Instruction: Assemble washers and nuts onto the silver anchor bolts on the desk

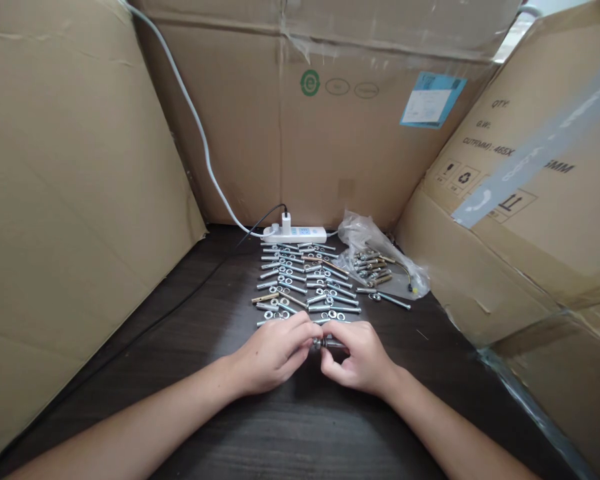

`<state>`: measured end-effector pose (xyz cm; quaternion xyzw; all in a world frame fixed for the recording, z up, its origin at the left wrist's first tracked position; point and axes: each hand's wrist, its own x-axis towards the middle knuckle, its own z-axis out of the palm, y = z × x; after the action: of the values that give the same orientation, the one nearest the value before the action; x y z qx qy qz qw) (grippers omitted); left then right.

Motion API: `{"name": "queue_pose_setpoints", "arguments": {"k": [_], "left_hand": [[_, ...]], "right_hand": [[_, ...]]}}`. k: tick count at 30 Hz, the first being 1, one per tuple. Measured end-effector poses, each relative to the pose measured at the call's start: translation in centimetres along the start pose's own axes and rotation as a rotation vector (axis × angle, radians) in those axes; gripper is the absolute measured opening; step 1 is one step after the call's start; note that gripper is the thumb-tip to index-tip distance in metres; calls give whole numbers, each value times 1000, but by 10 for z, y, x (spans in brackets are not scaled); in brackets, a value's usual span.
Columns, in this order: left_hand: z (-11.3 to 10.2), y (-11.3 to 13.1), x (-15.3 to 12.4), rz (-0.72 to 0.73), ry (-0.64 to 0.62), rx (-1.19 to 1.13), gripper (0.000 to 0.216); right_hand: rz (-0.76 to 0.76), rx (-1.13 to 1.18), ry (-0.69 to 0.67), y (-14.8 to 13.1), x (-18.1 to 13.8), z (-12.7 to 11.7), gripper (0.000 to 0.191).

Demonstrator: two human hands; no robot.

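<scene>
Between my hands, close to the tabletop, is an expansion bolt [325,343] with a nut and washer toward its left end. My left hand [283,350] pinches that left end with thumb and fingertips. The thumb and fingers of my right hand [357,353] close round the bolt's sleeve, hiding part of it. Just beyond my fingers lie rows of bolt parts: metal sleeves [267,285], long bolts [293,287], nuts [283,315] and washers [341,316]. Most are silver; a few are brass-coloured. My fingers cover the nearest row in part.
A clear plastic bag [355,233] with more bolts stands behind on the right, and several loose parts [393,300] lie before it. A white power strip [307,235] with cables borders the rows. Cardboard walls [240,133] enclose the dark table [300,427] on three sides.
</scene>
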<state>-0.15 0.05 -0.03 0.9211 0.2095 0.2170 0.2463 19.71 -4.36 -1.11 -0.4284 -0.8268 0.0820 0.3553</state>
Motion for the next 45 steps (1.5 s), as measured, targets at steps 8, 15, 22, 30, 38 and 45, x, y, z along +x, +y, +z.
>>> {"name": "queue_pose_setpoints", "arguments": {"k": [8, 15, 22, 30, 38, 45], "left_hand": [[-1, 1, 3, -52, -54, 29, 16], [0, 2, 3, -147, -11, 41, 14], [0, 0, 1, 8, -24, 16, 17], [1, 1, 4, -63, -69, 67, 14], [-1, 1, 3, -118, -2, 25, 15], [-3, 2, 2, -20, -48, 6, 18]], "right_hand": [[-5, 11, 16, 0, 0, 0, 17], [8, 7, 25, 1, -1, 1, 14], [6, 7, 5, -1, 1, -1, 11], [5, 12, 19, 0, 0, 0, 14], [17, 9, 21, 2, 0, 1, 13], [18, 9, -2, 1, 0, 1, 11]]}}
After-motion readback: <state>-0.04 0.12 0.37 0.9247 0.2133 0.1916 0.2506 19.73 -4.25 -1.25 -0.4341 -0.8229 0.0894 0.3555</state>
